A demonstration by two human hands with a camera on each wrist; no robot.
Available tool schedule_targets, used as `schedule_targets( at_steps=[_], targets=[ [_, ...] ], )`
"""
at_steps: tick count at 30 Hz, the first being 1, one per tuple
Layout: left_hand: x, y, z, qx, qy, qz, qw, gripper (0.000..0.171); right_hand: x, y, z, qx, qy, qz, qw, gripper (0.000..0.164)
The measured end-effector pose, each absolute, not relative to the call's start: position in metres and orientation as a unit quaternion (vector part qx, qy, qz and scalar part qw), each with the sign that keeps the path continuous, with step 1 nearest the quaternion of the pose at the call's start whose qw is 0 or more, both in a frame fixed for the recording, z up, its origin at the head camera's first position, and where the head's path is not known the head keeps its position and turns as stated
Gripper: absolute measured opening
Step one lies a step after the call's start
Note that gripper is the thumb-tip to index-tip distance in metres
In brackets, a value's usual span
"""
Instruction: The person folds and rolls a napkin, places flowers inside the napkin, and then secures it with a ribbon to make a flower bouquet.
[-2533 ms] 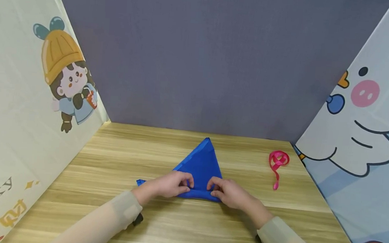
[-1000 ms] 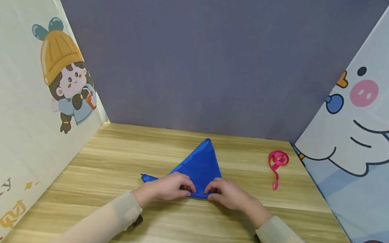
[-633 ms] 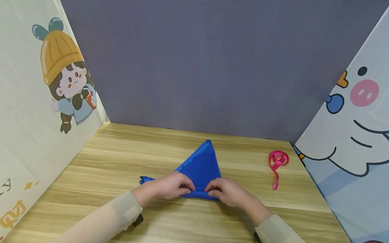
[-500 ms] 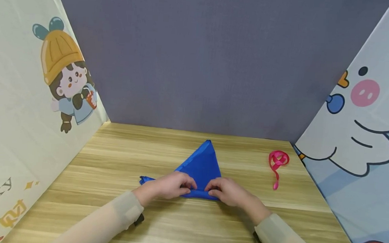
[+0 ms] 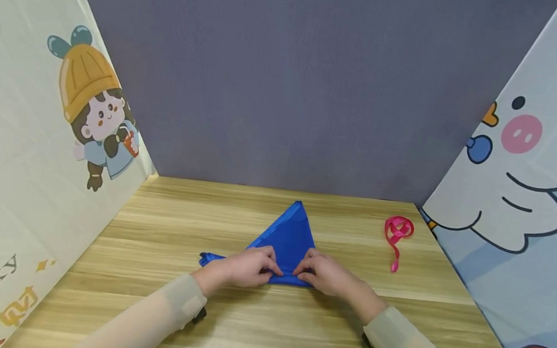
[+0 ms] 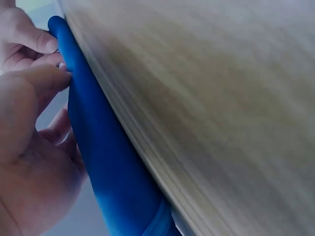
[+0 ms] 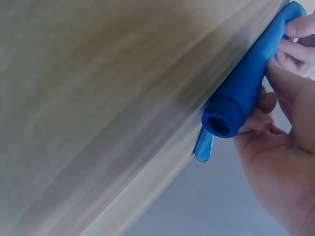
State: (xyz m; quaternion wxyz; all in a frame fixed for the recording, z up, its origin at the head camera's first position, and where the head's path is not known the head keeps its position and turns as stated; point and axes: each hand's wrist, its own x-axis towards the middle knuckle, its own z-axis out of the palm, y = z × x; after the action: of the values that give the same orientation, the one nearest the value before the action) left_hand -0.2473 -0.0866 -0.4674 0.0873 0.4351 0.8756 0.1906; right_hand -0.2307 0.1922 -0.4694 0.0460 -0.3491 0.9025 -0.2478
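A blue cloth [image 5: 290, 238] lies on the table, its far part a flat triangle with the tip pointing away from me. Its near edge is wound into a roll, whose crumpled left end [image 5: 210, 258] sticks out past my left wrist. My left hand [image 5: 253, 265] pinches the roll near its middle, thumb in front and fingers behind. Close beside it, my right hand [image 5: 325, 274] pinches the same roll toward its right end. In the right wrist view the roll [image 7: 241, 93] shows a hollow, layered end. The left wrist view shows the smooth roll [image 6: 106, 152] along the tabletop.
A pink-red ribbon [image 5: 399, 232] lies loosely looped on the right of the wooden table [image 5: 175, 210]. A grey panel [image 5: 288, 89] stands at the back, with printed cartoon panels on the left and right.
The cloth's far tip has come slightly nearer and the roll's left end has shifted a little right. My fingers have rolled and re-gripped the near edge, both hands staying close together.
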Motion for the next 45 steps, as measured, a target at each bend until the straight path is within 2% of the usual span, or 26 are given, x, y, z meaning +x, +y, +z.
schedule_targets(
  at_steps=[4, 10, 16, 23, 30, 35, 40, 45],
  targets=[
    [-0.2471, -0.0863, -0.4707, 0.44, 0.88, 0.167, 0.069, 0.026, -0.2299, 0.1934, -0.4697, -0.345, 0.903, -0.25, 0.056, 0.012],
    [-0.2476, -0.0866, -0.4715, 0.445, 0.872, 0.187, 0.081, 0.025, -0.2311, 0.1977, -0.4725, -0.338, 0.898, -0.271, 0.076, 0.025],
    [-0.2508, -0.0896, -0.4721, 0.451, 0.865, 0.206, 0.071, 0.022, -0.2327, 0.1998, -0.4742, -0.359, 0.892, -0.266, 0.064, 0.021],
    [-0.2516, -0.0928, -0.4725, 0.422, 0.866, 0.255, 0.091, 0.019, -0.232, 0.1998, -0.4728, -0.377, 0.89, -0.254, 0.038, 0.014],
    [-0.2519, -0.0912, -0.4719, 0.391, 0.867, 0.288, 0.113, 0.013, -0.2326, 0.1988, -0.4736, -0.339, 0.889, -0.299, 0.076, 0.009],
    [-0.2513, -0.0915, -0.4702, 0.398, 0.875, 0.256, 0.102, 0.017, -0.233, 0.1984, -0.4735, -0.34, 0.895, -0.281, 0.063, 0.003],
    [-0.2485, -0.0917, -0.4681, 0.414, 0.884, 0.203, 0.075, 0.019, -0.2315, 0.1972, -0.4727, -0.363, 0.902, -0.233, 0.03, 0.008],
    [-0.2467, -0.0924, -0.4686, 0.404, 0.89, 0.197, 0.076, 0.025, -0.2287, 0.1962, -0.4707, -0.358, 0.908, -0.214, 0.032, 0.016]
  ],
)
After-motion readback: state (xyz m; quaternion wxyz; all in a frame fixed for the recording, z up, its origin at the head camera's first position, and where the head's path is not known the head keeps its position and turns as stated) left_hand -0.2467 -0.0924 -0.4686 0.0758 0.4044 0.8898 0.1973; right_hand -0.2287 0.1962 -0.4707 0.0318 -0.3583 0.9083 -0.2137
